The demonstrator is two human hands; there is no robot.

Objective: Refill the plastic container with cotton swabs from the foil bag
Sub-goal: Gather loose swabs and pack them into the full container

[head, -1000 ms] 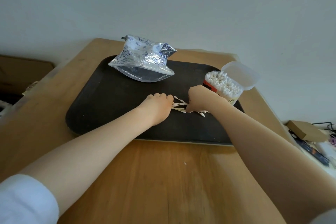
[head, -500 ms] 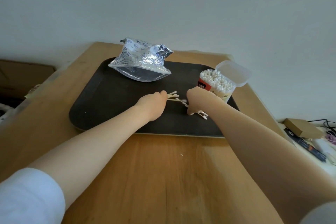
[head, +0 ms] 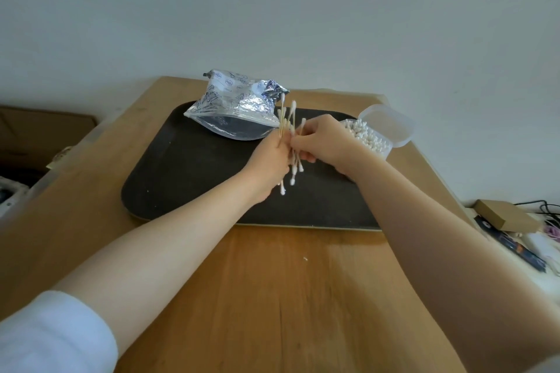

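Observation:
Above the dark tray point(head: 188, 179), my left hand point(head: 269, 160) and my right hand point(head: 325, 142) together hold a bunch of cotton swabs point(head: 289, 142) upright. The wooden sticks poke out above and below my fingers. A crumpled silver foil bag point(head: 239, 106) lies at the tray's far side, its clear front facing me. At the tray's right end, just behind my right hand, stands the plastic container point(head: 371, 138), packed with white swab tips, its hinged lid point(head: 388, 124) flipped open.
The tray lies on a wooden table point(head: 272, 297). A small white speck point(head: 305, 258) lies on the wood near the tray's front edge. Off the table's right side are a cardboard box point(head: 506, 216), cables and other clutter. A wall rises behind the table.
Both hands gathered the loose swabs off the tray and lifted them, turning the bunch from lying flat to upright. The camera view shifted as well.

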